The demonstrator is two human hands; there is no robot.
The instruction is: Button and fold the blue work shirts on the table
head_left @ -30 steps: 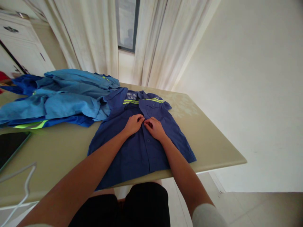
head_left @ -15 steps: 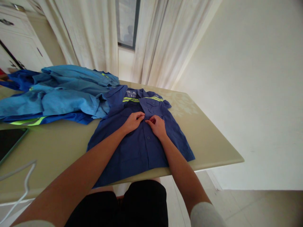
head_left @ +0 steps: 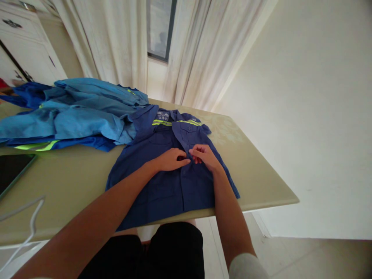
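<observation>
beige table, white curtains, cream wall, tiled floor

I see the left hand lying on the dark blue shirt, fingertips at the button strip. They meet the right hand, which pinches that strip (whether the left grips too, I cannot tell). The shirt lies flat on the table. A pile of lighter blue clothes touches its left shoulder.

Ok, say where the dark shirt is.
Head view, centre: the dark shirt lies on the table under left hand and right hand, right of the lighter pile.
</observation>
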